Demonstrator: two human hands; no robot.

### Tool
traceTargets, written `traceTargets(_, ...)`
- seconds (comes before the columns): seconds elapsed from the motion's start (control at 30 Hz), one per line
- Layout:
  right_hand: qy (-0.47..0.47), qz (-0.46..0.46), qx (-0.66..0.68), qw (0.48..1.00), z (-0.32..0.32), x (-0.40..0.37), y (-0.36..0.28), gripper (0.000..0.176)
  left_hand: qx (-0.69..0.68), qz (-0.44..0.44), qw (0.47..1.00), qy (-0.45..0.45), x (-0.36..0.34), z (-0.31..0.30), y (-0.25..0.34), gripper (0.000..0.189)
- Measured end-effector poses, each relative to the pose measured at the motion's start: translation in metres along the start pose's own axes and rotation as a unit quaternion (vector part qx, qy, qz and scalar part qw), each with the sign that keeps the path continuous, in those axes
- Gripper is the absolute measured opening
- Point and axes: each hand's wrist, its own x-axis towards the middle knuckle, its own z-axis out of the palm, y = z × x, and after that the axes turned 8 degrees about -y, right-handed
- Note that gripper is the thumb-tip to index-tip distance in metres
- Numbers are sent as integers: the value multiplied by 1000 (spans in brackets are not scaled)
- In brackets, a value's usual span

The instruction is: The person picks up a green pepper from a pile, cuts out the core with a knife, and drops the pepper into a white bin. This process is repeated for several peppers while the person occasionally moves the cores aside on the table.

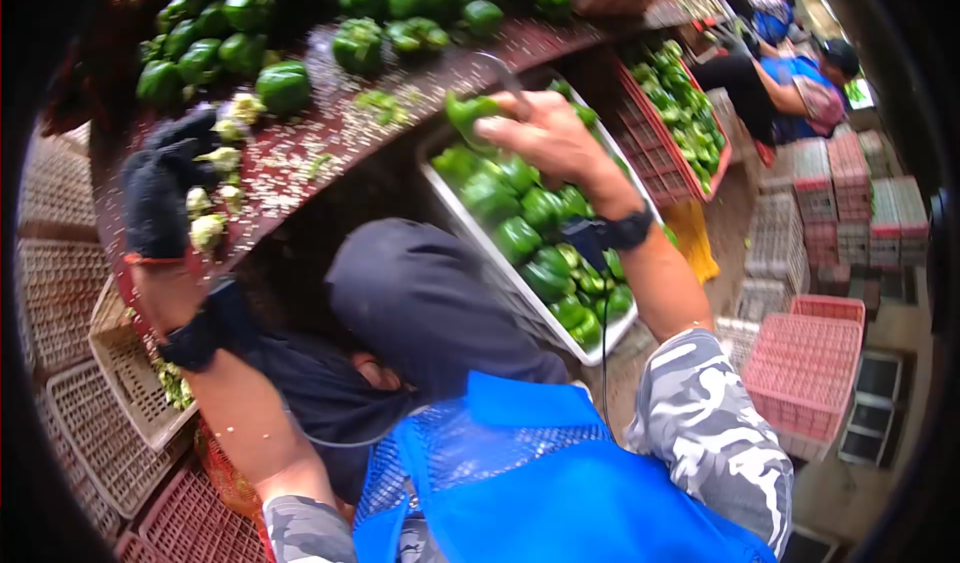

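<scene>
My left hand (165, 185), in a black glove, is at the left end of the seed-strewn dark red table (300, 153). Its fingers are loosely bent and apart, right beside several pale pepper cores (207, 231). My right hand (555, 138), bare, is closed on a green bell pepper piece (470, 115) and a thin curved metal tool (500, 71). Both are held over the far end of a white crate (500, 281) full of green bell peppers (545, 273). Whole green bell peppers (283, 87) lie on the table near my left hand.
A red crate (640, 128) of cut peppers stands beyond the white one. Stacked crates (800, 368) fill the right side; more crates (110, 433) stand at left. My knees (410, 283) are under the table edge. A person in blue (795, 93) sits at upper right.
</scene>
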Motion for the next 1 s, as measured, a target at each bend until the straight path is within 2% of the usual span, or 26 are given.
traceTargets(0.03, -34, 102, 22, 994, -18, -41, 9, 25, -253, -158, 949, -98, -6, -34, 4, 45)
traceTargets(0.07, -45, 144, 49, 987, -27, -81, 18, 24, -381, -223, 892, -98, 0, -49, 11, 45)
traceTargets(0.13, -27, 205, 145, 967, -28, -155, 56, 19, -520, -250, 811, -92, 18, -54, 25, 44)
traceTargets(0.17, -33, 266, 178, 947, -29, -187, 66, 18, -560, -255, 782, -100, 26, -58, 33, 44)
traceTargets(0.2, -11, 291, 236, 927, -23, -218, 86, 18, -593, -257, 755, -110, 34, -62, 38, 44)
traceTargets(0.23, -13, 323, 240, 915, -18, -244, 104, 17, -620, -255, 732, -122, 42, -65, 44, 43)
traceTargets(0.3, -27, 337, 335, 879, -5, -272, 117, 17, -661, -248, 692, -149, 58, -70, 52, 43)
traceTargets(0.43, -37, 336, 374, 863, 17, -290, 148, 16, -705, -225, 640, -206, 86, -74, 59, 42)
traceTargets(0.47, 3, 336, 318, 887, 23, -288, 141, 19, -712, -220, 631, -217, 93, -75, 57, 41)
traceTargets(0.5, 43, 334, 261, 905, 27, -286, 133, 23, -716, -213, 624, -229, 99, -74, 56, 41)
traceTargets(0.53, 34, 325, 136, 935, 23, -284, 122, 31, -719, -207, 618, -239, 105, -74, 52, 41)
traceTargets(0.57, 34, 325, 137, 935, 25, -285, 119, 31, -723, -201, 613, -249, 111, -75, 49, 41)
traceTargets(0.6, 95, 244, 16, 965, 27, -289, 116, 31, -729, -194, 605, -256, 117, -74, 47, 41)
traceTargets(0.63, 153, 156, -106, 970, 30, -291, 112, 30, -737, -188, 594, -263, 121, -73, 43, 40)
traceTargets(0.73, 118, 181, -123, 969, 42, -291, 85, 34, -744, -176, 586, -269, 131, -77, 33, 40)
traceTargets(0.77, 90, 189, -128, 969, 50, -292, 84, 36, -665, -173, 678, -262, 133, -83, 32, 37)
traceTargets(0.8, 107, 100, -223, 964, 59, -293, 97, 39, -567, -176, 764, -252, 130, -97, 27, 34)
traceTargets(0.83, 104, 150, -184, 966, 69, -296, 108, 39, -557, -159, 785, -220, 129, -119, 38, 28)
traceTargets(0.87, 111, 158, -165, 967, 74, -293, 114, 37, -569, -204, 760, -241, 124, -136, 38, 28)
traceTargets(0.9, 117, 130, -176, 969, 76, -291, 118, 34, -581, -249, 731, -257, 112, -150, 30, 29)
traceTargets(0.93, 139, 145, -110, 973, 82, -290, 121, 31, -572, -241, 746, -244, 90, -160, 19, 28)
traceTargets(0.97, 126, 160, -117, 972, 82, -292, 127, 31, -567, -228, 756, -234, 66, -164, 15, 27)
traceTargets(1.0, 121, 157, -110, 974, 84, -289, 129, 31, -614, -268, 713, -205, 39, -164, 19, 26)
